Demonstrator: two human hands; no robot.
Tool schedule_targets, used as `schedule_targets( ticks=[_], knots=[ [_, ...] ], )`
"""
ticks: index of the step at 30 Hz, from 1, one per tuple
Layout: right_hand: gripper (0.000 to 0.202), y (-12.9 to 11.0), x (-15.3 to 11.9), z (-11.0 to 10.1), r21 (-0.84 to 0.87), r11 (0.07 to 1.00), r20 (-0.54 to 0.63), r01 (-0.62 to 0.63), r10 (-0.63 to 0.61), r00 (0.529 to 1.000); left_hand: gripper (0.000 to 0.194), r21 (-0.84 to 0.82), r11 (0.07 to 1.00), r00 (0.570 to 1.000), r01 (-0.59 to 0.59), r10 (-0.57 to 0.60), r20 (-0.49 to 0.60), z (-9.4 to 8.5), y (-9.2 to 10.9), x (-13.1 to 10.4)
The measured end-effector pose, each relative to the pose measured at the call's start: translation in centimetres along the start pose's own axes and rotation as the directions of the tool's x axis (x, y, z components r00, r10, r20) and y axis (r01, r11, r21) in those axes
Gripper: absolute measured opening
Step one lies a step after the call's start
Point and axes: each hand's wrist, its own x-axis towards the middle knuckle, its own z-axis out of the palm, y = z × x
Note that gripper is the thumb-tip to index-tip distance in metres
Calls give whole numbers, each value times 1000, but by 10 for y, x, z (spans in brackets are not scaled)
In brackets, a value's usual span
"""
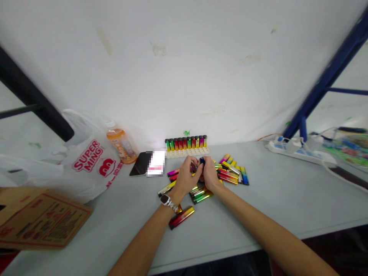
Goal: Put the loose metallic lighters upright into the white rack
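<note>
Close together over a pile of lighters, my left hand (185, 176) and my right hand (211, 174) have their fingers curled round a small dark object (202, 161). It is mostly hidden by the fingers, and I cannot make out what it is. Shiny lighters in red, yellow, green and blue lie loose below and beside the hands. A red one (182, 217) rests nearest the front, by the watch on my left wrist. Just behind the hands, a row of upright lighters (184, 143) stands in a white rack (174, 154).
At the left stand a cardboard box (46, 218), a white plastic bag (92, 165) and an orange drink bottle (121, 145). A black phone (140, 164) lies beside a blurred white item (156, 163). A power strip (299, 151) sits at the right on the grey table (276, 184).
</note>
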Motion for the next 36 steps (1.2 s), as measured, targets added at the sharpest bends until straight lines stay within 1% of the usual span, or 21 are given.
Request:
schedule_targets(
  ticks=[1,3,5,7,9,11,14,17,20,23,25,27,29,31,34,36],
  knots=[
    [34,1,0,0,13,1000,-40,-6,7,999,14,-2,1000,1000,-1,1,1,0,0,0],
    [33,2,0,1,63,998,-168,-10,20,986,15,3,1000,1000,2,-2,4,0,0,0],
    [34,0,-1,3,130,991,-225,-13,42,973,15,12,1000,1000,11,-11,9,0,1,0],
    [37,-5,-2,5,237,971,-245,-23,83,966,15,10,1000,1000,15,-15,13,0,1,-1],
    [42,-12,-4,8,377,926,-222,-31,123,967,15,-10,1000,1000,17,-17,-12,1,0,-1],
    [48,-20,-6,10,499,866,-163,-40,139,977,17,-42,999,997,26,-29,-74,3,-2,-1],
    [54,-25,-9,14,567,819,-45,-88,137,990,22,-102,994,985,41,-57,-164,7,-5,2],
    [53,-25,-11,19,550,825,32,-127,131,991,20,-171,985,978,27,-61,-200,8,-7,5],
    [51,-25,-12,22,524,848,24,-83,83,996,20,-196,981,972,-10,-37,-232,5,-3,7],
    [51,-28,-14,20,486,873,4,-48,52,999,19,-244,969,956,-39,-34,-290,3,6,7],
    [53,-32,-15,16,449,893,-14,-27,37,999,20,-343,939,948,-26,-86,-307,3,11,6],
    [57,-35,-16,12,408,913,-27,-4,17,999,22,-440,898,945,17,-158,-285,3,14,5],
    [60,-36,-16,9,372,928,-28,13,-3,1000,24,-478,876,945,66,-208,-251,3,15,3],
    [61,-33,-15,9,342,940,-26,22,-14,1000,27,-445,892,953,81,-200,-226,1,16,1],
    [60,-26,-14,11,288,957,-59,29,-13,998,33,-300,951,980,76,-126,-153,-2,18,-1],
    [59,-23,-15,13,248,968,-82,25,-5,997,41,-205,974,984,96,-123,-126,-3,18,-2]
  ],
)
